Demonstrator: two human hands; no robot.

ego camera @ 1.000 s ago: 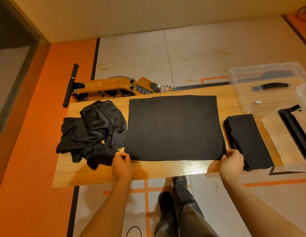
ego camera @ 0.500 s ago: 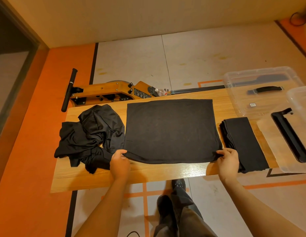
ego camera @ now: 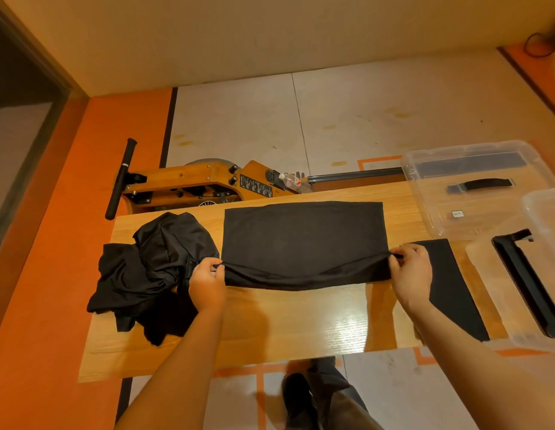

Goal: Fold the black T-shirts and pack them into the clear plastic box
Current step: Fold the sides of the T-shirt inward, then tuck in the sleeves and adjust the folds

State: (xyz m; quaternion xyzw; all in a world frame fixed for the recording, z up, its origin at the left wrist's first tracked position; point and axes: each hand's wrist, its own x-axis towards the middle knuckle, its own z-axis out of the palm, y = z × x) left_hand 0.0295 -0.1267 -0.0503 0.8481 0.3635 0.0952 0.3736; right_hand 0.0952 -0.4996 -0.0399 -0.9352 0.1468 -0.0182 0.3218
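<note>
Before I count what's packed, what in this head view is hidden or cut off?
- Crumpled pile: number of shirts unreadable, black folds merge; left hand covers its near edge.
- Folded shirt: partly behind right hand; layer count hidden.
- Clear box: cut by the right frame edge; glare blurs its contents.
- Lid: cut off at right.

Hands point(ego camera: 208, 282) point(ego camera: 411, 270) pinch T-shirt point(ego camera: 304, 240) corners above table point(ego camera: 285, 324).

A wooden desk point(ego camera: 301, 324) stands on pale floor tiles point(ego camera: 363, 119) with orange borders, a cream wall point(ego camera: 239, 32) behind, under warm light.
</note>
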